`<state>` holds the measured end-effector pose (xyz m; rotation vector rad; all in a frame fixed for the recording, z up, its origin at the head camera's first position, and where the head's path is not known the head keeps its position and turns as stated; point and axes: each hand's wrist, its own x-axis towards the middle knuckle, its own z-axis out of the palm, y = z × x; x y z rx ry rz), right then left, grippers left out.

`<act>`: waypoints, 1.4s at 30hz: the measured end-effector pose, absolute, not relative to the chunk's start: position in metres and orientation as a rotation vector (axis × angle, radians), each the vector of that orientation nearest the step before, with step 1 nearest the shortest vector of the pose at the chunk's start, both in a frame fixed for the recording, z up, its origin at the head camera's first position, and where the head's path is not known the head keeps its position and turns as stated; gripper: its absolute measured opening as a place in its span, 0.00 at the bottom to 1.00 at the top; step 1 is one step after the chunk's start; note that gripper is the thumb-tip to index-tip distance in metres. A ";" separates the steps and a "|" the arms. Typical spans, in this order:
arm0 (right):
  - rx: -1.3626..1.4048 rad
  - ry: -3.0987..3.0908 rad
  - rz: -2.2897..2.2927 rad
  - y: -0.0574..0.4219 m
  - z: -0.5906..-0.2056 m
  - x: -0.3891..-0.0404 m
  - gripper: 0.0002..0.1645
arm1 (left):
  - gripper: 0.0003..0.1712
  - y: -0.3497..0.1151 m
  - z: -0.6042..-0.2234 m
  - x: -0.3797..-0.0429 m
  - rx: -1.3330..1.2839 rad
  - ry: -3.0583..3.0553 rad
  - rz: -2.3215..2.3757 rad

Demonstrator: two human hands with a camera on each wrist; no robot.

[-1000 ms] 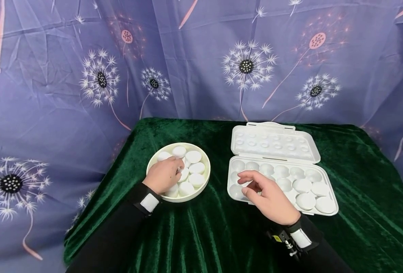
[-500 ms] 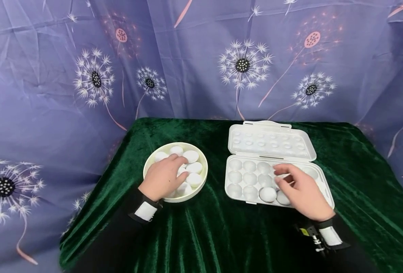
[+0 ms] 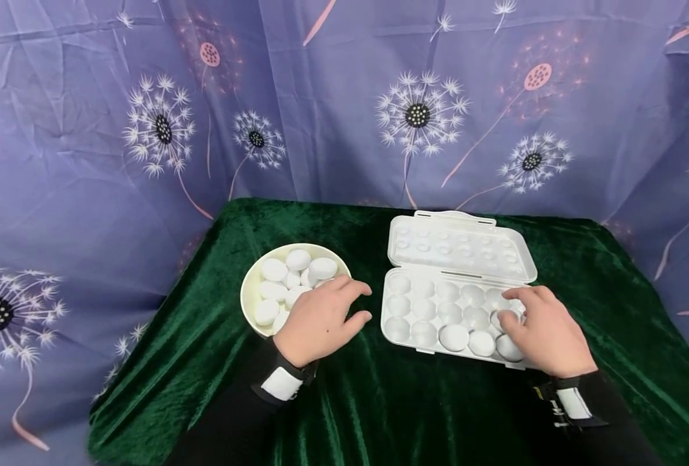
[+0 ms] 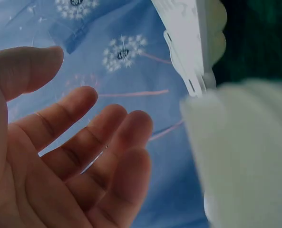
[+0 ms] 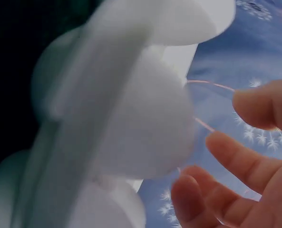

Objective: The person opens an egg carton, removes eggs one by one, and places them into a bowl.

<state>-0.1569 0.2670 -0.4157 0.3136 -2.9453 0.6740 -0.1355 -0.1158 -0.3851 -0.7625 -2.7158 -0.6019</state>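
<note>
In the head view, a pale yellow bowl full of white eggs stands on the left. My left hand hovers over its right front side, fingertips past the rim, thumb and fingers parted. The left wrist view shows that hand with nothing in its loosely bent fingers. At the right is a white egg tray, with eggs in its front row. My right hand is over its right end and hides some hollows. In the right wrist view its relaxed fingers stand apart from a large pale rounded shape.
The tray's hinged lid lies back behind it, with dimples inside. Several hollows at the tray's left hold no eggs. A dark green velvet cloth covers the table. A purple curtain with dandelion prints hangs behind and at the left.
My right hand has moved right, from the tray's left half to its right end. My left hand has moved from among the eggs to over the bowl's right rim.
</note>
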 end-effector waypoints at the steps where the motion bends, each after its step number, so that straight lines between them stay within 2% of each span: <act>1: 0.308 -2.969 0.649 0.267 -0.417 -0.157 0.22 | 0.18 -0.113 -0.386 -0.135 -0.774 -2.714 -0.606; 14: 0.297 -3.133 0.419 0.259 -0.424 -0.170 0.23 | 0.18 -0.086 -0.402 -0.132 -0.840 -2.708 -0.564; 18: 0.314 -3.148 0.415 0.258 -0.425 -0.174 0.19 | 0.17 -0.084 -0.404 -0.130 -0.836 -2.715 -0.570; 22: 0.334 -3.151 0.401 0.259 -0.429 -0.172 0.16 | 0.17 -0.085 -0.406 -0.128 -0.848 -2.718 -0.571; 29: 0.268 -3.036 0.451 0.258 -0.422 -0.157 0.20 | 0.18 -0.086 -0.405 -0.129 -0.849 -2.712 -0.577; 33: 0.291 -2.833 0.580 0.245 -0.410 -0.141 0.21 | 0.19 -0.085 -0.405 -0.129 -0.864 -2.721 -0.603; 42: 0.631 -2.516 0.925 0.179 -0.394 -0.122 0.28 | 0.25 -0.079 -0.406 -0.128 -0.983 -2.602 -0.688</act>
